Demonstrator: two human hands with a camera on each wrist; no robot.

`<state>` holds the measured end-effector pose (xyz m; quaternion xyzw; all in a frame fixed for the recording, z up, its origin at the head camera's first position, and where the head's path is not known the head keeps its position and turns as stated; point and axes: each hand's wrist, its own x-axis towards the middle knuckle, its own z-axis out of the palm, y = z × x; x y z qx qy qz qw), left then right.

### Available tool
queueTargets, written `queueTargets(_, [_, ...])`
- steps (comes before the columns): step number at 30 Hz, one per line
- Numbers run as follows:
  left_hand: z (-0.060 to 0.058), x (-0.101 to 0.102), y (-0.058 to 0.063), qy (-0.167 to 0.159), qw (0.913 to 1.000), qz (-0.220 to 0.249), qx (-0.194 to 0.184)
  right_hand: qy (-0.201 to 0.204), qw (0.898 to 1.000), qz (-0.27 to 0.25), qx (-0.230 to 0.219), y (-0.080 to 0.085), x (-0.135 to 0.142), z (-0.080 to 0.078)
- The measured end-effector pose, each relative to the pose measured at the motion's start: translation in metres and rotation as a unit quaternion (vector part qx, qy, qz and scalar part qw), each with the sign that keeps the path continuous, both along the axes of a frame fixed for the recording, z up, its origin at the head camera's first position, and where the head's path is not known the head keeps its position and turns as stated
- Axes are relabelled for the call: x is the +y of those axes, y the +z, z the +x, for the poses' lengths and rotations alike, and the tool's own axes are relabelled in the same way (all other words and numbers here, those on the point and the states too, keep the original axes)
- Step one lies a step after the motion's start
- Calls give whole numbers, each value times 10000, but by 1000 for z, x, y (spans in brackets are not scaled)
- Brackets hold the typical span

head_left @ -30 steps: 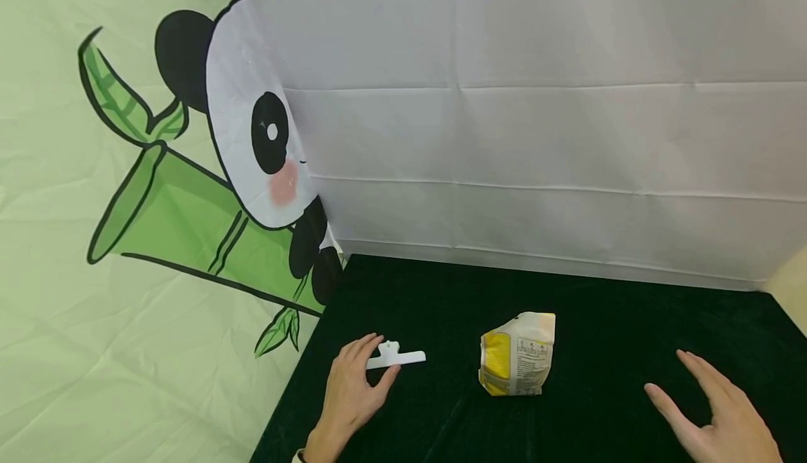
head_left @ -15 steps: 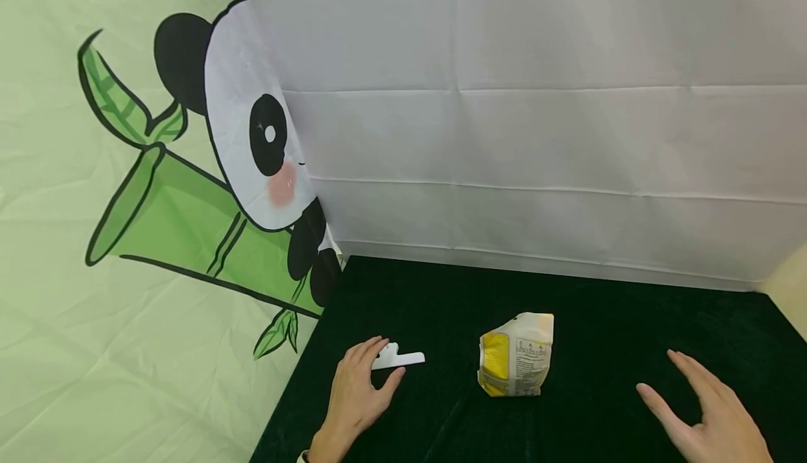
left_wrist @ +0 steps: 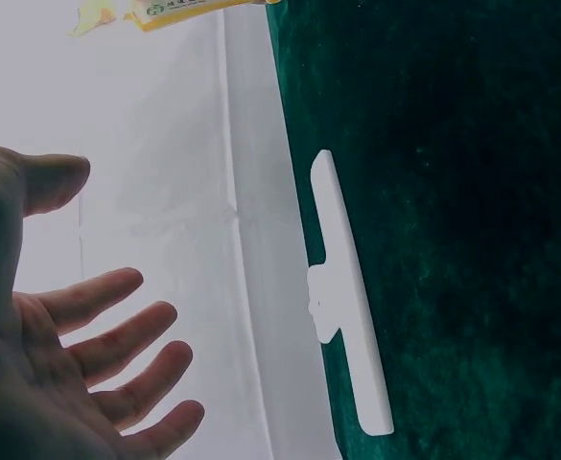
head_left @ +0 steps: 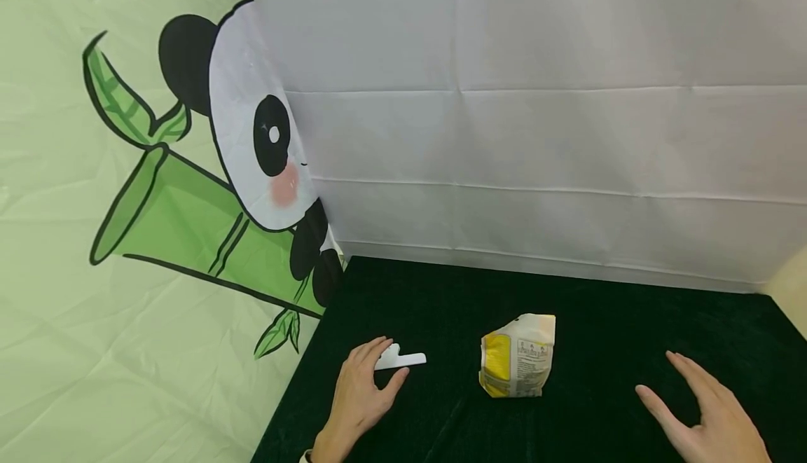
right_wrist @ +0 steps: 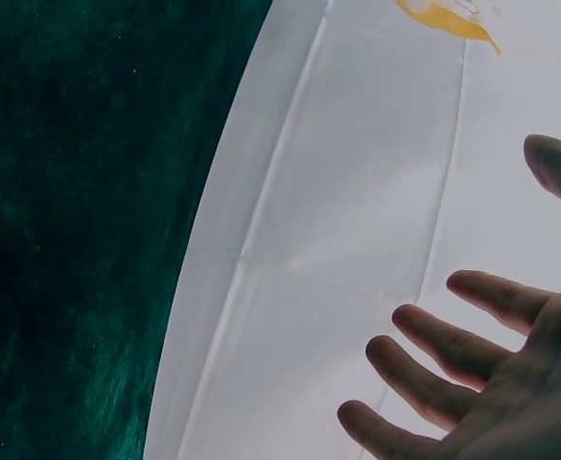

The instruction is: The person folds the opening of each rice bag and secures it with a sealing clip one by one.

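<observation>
A white bag clip (head_left: 403, 360) lies on the dark green cloth, partly covered by my left hand (head_left: 366, 386) in the head view. The left wrist view shows the whole clip (left_wrist: 347, 297), long and flat with a tab at its middle, apart from the spread fingers of that hand (left_wrist: 88, 364). To the right of the clip stands a crumpled white and yellow packet (head_left: 517, 356) with printed text. My right hand (head_left: 712, 407) hovers farther right, thumb and fingers apart, holding nothing; its fingers are also spread in the right wrist view.
The dark green cloth (head_left: 441, 295) covers the table. Behind it hangs a white sheet (head_left: 536, 134). On the left, a light green sheet (head_left: 50, 351) carries a printed panda and bamboo.
My left hand has shifted slightly right, covering more of the bag clip. My right hand has drifted slightly left. The clip and packet have stayed in place.
</observation>
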<state>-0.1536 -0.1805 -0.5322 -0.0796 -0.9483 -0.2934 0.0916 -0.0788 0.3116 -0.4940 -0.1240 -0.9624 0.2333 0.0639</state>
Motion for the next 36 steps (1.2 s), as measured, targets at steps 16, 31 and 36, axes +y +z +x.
queueTargets(16, [2, -2, -2, -82, 9993, 199, -289, 125, 9999, -51, -14, 3, -4, -3])
queueTargets(31, [4, 0, 1, -213, 9977, 448, -452, 271, 9996, -110, -10, 3, -13, -3])
queueTargets(36, [4, 1, 0, -253, 9976, 444, -461, 310, 9994, -93, -112, 5, -14, -5])
